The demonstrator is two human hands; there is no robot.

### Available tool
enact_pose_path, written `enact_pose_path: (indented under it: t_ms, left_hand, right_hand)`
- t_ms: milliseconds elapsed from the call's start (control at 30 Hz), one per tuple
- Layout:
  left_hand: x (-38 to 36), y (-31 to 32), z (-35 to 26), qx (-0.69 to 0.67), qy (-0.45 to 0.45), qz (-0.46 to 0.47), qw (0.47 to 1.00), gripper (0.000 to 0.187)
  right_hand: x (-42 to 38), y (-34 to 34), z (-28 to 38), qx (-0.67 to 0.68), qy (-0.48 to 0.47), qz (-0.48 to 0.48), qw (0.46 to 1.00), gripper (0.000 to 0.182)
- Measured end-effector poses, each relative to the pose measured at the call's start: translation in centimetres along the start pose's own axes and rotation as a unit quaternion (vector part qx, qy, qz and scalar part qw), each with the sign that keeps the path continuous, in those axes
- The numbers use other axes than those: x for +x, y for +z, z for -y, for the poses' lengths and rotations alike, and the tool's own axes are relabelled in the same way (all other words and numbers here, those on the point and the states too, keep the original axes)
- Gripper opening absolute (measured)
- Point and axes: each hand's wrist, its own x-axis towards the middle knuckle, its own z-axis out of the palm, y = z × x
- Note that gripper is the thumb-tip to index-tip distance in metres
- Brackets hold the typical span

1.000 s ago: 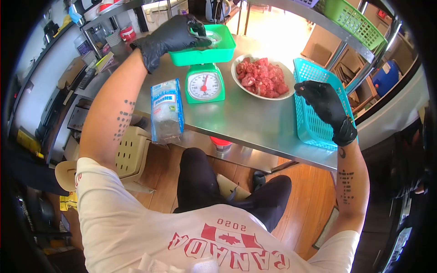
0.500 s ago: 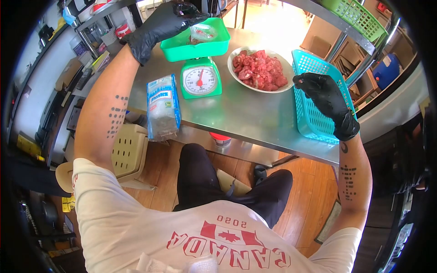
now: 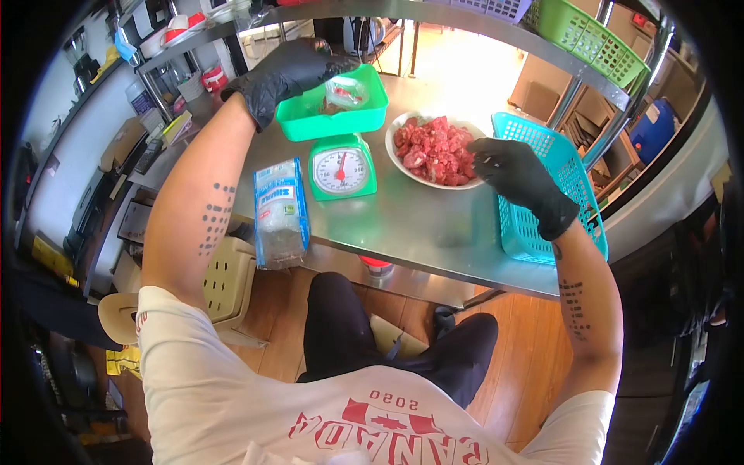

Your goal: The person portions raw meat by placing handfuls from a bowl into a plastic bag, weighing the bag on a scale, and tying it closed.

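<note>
My left hand (image 3: 288, 75), in a black glove, reaches over the green pan (image 3: 298, 124) of a kitchen scale (image 3: 342, 172). Its fingers are closed at the upper edge of a clear plastic bag (image 3: 346, 91) with some dark red meat in it, resting in the pan. The fingertips partly hide the bag's rim. My right hand (image 3: 523, 178), also black-gloved, is at the right rim of a white bowl (image 3: 399, 159) heaped with raw meat chunks (image 3: 434, 147). Its fingers are bunched together, with small pale bits on the glove; what they hold, if anything, is hidden.
A teal plastic basket (image 3: 535, 240) stands right of the bowl, under my right wrist. A blue and white plastic pack (image 3: 280, 209) lies at the steel table's (image 3: 418, 225) front left edge. Overhead, a shelf carries a green basket (image 3: 593, 46). A beige stool (image 3: 229, 279) stands below.
My right hand has moved left from over the teal basket to the bowl's rim. The view has tilted, so the table appears lower. My left hand stays by the bag on the scale.
</note>
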Motion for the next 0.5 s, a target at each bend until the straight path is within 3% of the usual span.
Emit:
enact_pose_path:
  t_ms: [33, 133, 200, 267, 367, 400, 500]
  left_hand:
    - [-0.3, -0.4, -1.3, -0.008, -0.095, 0.056, 0.994, 0.051]
    - [-1.0, -0.6, -3.2, -0.005, -0.107, 0.093, 0.990, 0.055]
    - [-0.2, -0.3, -2.7, 0.025, -0.148, 0.116, 0.982, 0.049]
    - [0.3, 0.5, -1.7, 0.007, -0.129, 0.107, 0.986, 0.046]
    - [0.8, 0.9, -0.8, 0.005, -0.115, 0.117, 0.986, 0.039]
    - [0.7, 0.8, -0.8, -0.023, -0.114, 0.149, 0.982, 0.036]
    - [0.6, 0.7, -0.7, -0.032, -0.120, 0.183, 0.975, 0.031]
  right_hand:
    - [0.4, 0.3, 0.4, -0.050, 0.002, 0.015, 0.999, 0.033]
    - [2.7, 1.2, -0.4, -0.149, -0.058, 0.030, 0.987, 0.037]
    - [4.6, 1.3, -1.7, -0.202, -0.091, 0.028, 0.975, 0.038]
    - [6.5, 1.4, -1.8, -0.228, -0.053, 0.064, 0.970, 0.041]
    - [7.4, 2.2, -1.1, -0.265, -0.068, 0.133, 0.952, 0.038]
    - [7.6, 2.8, -0.5, -0.248, -0.009, 0.160, 0.956, 0.037]
    - [7.3, 4.0, 1.0, -0.326, -0.049, 0.158, 0.931, 0.035]
